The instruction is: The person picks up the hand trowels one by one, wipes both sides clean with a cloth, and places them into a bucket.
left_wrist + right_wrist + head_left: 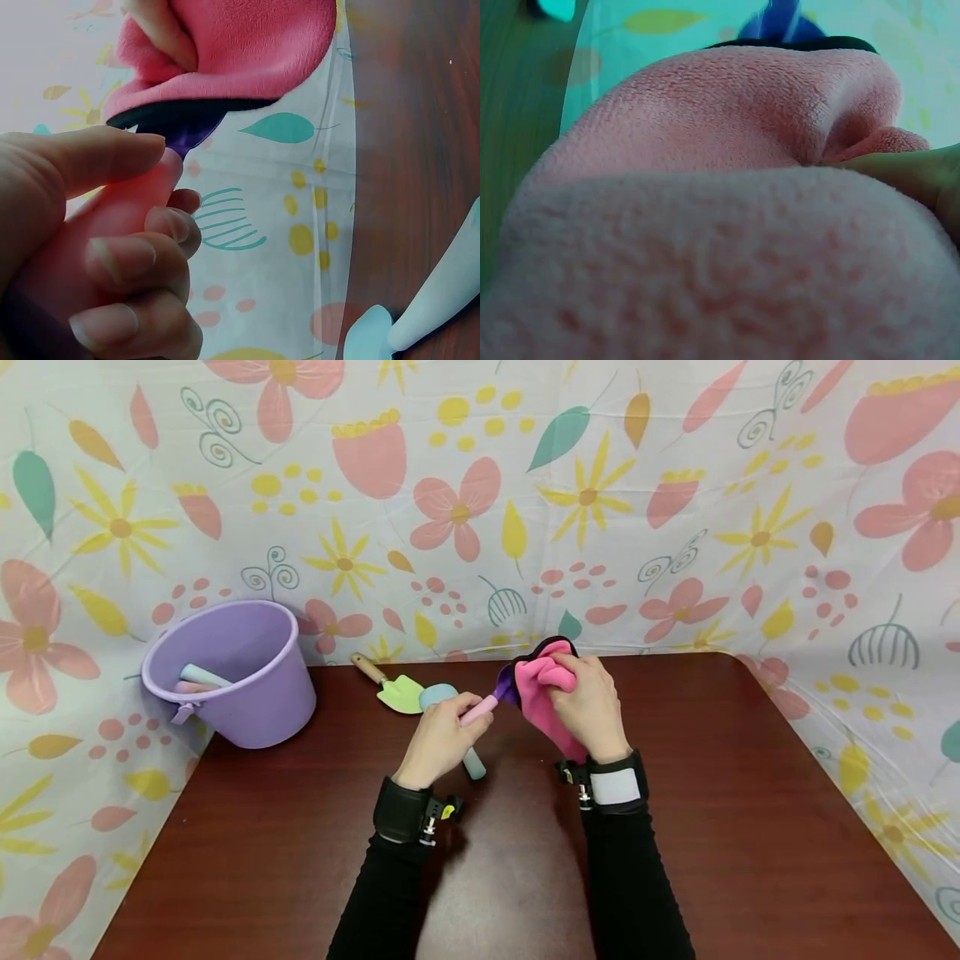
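Note:
My left hand (442,739) grips the pink handle (478,710) of a small tool with a purple head (507,685). The pink fleecy cloth (542,697), dark along its edge, covers most of that head, so its shape is hidden. In the left wrist view the purple part (184,133) comes out from under the cloth's dark rim. My right hand (592,706) holds the cloth bunched around the head, and the cloth's lower end hangs down. The fleece (727,112) fills most of the right wrist view.
Behind my left hand lies a light blue tool (474,765), partly hidden. Farther back is a green trowel (401,694) with a wood-coloured handle. At the left stands a purple bucket (270,710) with tool handles (202,677) inside. A flowered sheet (480,527) hangs behind the brown table (750,827).

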`<state>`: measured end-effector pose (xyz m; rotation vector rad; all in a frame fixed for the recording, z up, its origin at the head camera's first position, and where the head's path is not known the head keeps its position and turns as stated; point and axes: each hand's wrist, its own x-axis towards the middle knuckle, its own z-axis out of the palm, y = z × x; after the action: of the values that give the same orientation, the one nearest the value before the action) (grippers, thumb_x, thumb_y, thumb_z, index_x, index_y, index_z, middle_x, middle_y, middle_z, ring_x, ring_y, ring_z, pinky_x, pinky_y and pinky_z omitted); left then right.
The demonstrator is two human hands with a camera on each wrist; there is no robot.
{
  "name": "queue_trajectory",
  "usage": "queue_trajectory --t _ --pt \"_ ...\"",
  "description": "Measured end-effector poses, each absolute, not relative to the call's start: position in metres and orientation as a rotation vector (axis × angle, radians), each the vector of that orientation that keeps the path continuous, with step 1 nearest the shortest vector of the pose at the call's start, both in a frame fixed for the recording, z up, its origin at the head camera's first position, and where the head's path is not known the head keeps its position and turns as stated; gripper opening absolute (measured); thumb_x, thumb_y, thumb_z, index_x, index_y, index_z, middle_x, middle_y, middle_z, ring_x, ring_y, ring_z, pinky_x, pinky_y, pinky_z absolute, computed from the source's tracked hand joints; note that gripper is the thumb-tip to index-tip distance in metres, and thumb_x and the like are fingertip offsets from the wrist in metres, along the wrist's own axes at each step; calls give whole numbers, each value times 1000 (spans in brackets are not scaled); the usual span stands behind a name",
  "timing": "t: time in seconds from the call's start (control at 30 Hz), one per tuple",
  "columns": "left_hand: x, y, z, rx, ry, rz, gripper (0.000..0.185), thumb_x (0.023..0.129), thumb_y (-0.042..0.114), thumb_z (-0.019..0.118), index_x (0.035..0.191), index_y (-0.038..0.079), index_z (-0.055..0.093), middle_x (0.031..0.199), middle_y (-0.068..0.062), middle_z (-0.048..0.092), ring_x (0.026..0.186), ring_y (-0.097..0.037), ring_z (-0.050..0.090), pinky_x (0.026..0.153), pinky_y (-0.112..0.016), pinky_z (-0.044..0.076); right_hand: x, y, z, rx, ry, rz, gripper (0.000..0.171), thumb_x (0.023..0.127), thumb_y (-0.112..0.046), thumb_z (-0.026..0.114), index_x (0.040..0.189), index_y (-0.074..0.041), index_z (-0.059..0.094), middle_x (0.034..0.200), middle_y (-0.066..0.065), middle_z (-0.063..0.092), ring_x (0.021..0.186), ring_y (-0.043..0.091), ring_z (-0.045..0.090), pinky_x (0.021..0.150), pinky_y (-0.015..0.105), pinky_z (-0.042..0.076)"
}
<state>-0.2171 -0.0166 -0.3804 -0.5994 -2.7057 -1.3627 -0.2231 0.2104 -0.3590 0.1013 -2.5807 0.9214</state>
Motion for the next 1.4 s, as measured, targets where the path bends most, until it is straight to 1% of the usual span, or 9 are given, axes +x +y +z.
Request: queue_trajectory --t 0.13,0.3,0.4,0.57,0.73,0.83,0.97,1.2,1.4 --pt "-218 -16 -382 -616 -2724 -1395 18 94 28 63 108 17 69 80 2 61 62 -14 53 57 -32 43 -225 221 -362 61 -2548 927 28 88 -16 65 116 -17 70 107 14 64 101 32 54 79 55 45" --pt "-218 -18 -382 -621 -2741 -1446 19 95 29 63 107 15 67 81 0 61 61 -15 52 57 -31 42 -226 230 -364 40 -2489 942 31 88 -14 64 118 -14 70 108 16 64 102 34 54 85 55 43" --pt "-219 -20 -383 -603 -2747 -1474 20 96 30 62 108 14 66 80 -1 58 59 -16 50 55 -32 41 -224 230 -363 27 -2462 956 35 88 -14 64 123 -11 68 112 19 63 105 35 54 87 56 43" --pt "-221 -22 -386 -565 -2751 -1476 21 96 31 61 109 14 66 76 -2 53 57 -15 46 54 -31 38 -222 224 -360 48 -2396 972 39 86 -10 66 125 -11 67 114 17 64 106 33 54 88 55 42" --pt "-222 -20 -386 -599 -2733 -1479 21 97 30 61 109 14 65 77 -2 54 58 -15 48 54 -31 40 -222 210 -359 157 -2373 964 41 84 -7 68 124 -9 67 112 17 62 103 33 56 86 53 44" --pt "-221 -18 -386 -626 -2722 -1488 21 97 29 61 109 13 64 76 -3 55 56 -16 47 52 -31 40 -222 200 -360 190 -2418 946 41 84 -8 69 125 -8 65 107 19 59 97 35 57 79 54 47" --pt "-221 -15 -387 -612 -2710 -1466 19 97 28 61 108 13 64 73 -3 55 54 -16 48 51 -30 40 -222 189 -361 228 -2486 909 40 83 -12 72 123 -10 65 104 17 56 93 34 57 75 53 48" --pt "-223 -14 -388 -602 -2686 -1392 19 98 29 60 106 13 63 75 -1 55 63 -16 53 57 -31 44 -223 175 -366 437 -2526 929 43 82 -10 74 123 -11 64 106 15 56 93 30 59 73 50 51" --pt "-223 -18 -387 -633 -2641 -1293 20 96 29 62 109 14 65 76 1 57 65 -14 53 59 -31 44 -228 178 -369 408 -2449 987 38 81 -7 74 118 -10 67 103 13 60 94 28 56 79 46 48"
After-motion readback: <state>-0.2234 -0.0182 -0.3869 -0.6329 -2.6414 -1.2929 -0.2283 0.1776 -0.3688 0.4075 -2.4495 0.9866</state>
